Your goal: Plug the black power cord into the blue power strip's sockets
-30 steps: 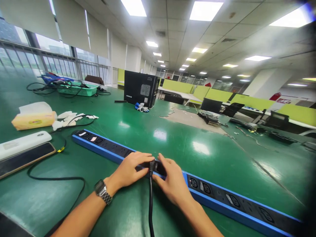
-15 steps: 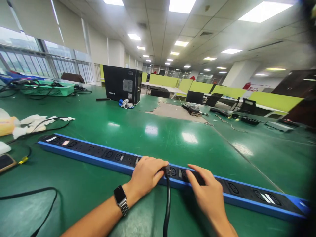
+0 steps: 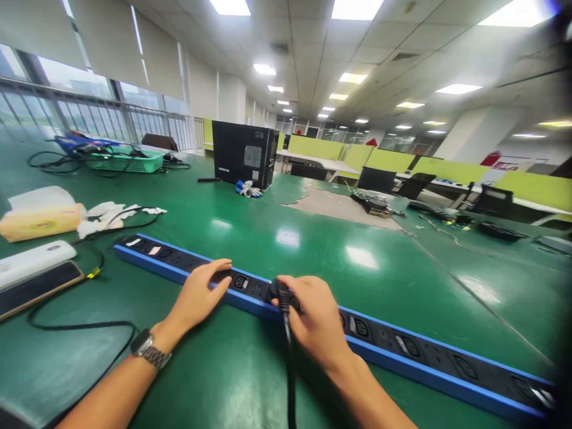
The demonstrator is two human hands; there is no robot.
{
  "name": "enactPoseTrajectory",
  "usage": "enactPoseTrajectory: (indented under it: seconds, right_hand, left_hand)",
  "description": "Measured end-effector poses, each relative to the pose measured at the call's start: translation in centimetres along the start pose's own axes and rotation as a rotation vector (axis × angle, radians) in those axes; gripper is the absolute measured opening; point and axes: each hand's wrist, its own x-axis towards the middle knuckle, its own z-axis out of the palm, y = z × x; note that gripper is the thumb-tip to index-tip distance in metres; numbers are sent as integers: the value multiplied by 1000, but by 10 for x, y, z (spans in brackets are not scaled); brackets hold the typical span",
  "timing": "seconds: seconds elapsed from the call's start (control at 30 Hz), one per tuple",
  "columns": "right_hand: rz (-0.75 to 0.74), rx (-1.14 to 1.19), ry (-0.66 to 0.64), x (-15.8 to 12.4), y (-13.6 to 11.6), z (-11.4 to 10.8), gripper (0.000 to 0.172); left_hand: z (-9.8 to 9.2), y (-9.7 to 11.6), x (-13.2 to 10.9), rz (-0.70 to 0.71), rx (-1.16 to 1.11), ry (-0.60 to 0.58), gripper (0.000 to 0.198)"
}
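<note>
A long blue-edged black power strip [image 3: 388, 342] lies slantwise across the green table, with rows of sockets along its top. My right hand [image 3: 315, 316] is closed around a black plug [image 3: 283, 293] at the strip's middle. The plug's thick black cord [image 3: 290, 375] runs down toward me. Whether its pins sit in a socket is hidden. Further left, my left hand [image 3: 201, 298], with a watch [image 3: 149, 348] on its wrist, spans the strip, thumb on the near side and fingers over the far edge.
At left are a tissue pack [image 3: 42, 220], crumpled tissues [image 3: 111, 215], a white device [image 3: 36, 262], a phone [image 3: 40, 289] and a thin black cable [image 3: 84, 325]. Behind stand a green basket [image 3: 127, 161], a black computer case [image 3: 243, 155] and gloves [image 3: 248, 189]. Electronic parts [image 3: 373, 204] lie farther right.
My left hand has let go of the plug and shifted left along the strip. My right hand has moved left and taken hold of the plug. The view has turned left.
</note>
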Motion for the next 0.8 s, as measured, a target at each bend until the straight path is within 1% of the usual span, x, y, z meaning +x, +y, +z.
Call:
enactPoseTrajectory:
  seconds: [0.07,0.1,0.17,0.2,0.33,0.43,0.57,0.7,0.8]
  right_hand:
    - [59,-13,-91,8,-8,23,26]
    - [103,-25,-106,11,-10,32,25]
    - [159,-39,-123,15,-10,46,24]
    - [163,-41,-137,16,-9,48,25]
    - [151,0,-243,22,-3,44,24]
    - [167,34,-238,24,0,41,25]
    - [208,37,-202,23,1,45,26]
    - [225,14,-252,24,2,47,26]
    - [183,-2,-277,23,4,46,27]
  left_hand:
    - [-2,-5,-2,3,1,20,31]
    - [-2,-4,-3,11,2,23,29]
    - [0,0,-2,13,-9,27,27]
    - [1,3,-2,13,-23,29,27]
    - [3,13,-3,59,-102,26,25]
    - [6,18,-4,86,-136,1,25]
    - [10,20,-4,74,-136,4,23]
    - [11,19,-4,60,-137,11,22]
    - [11,19,-5,61,-134,14,21]
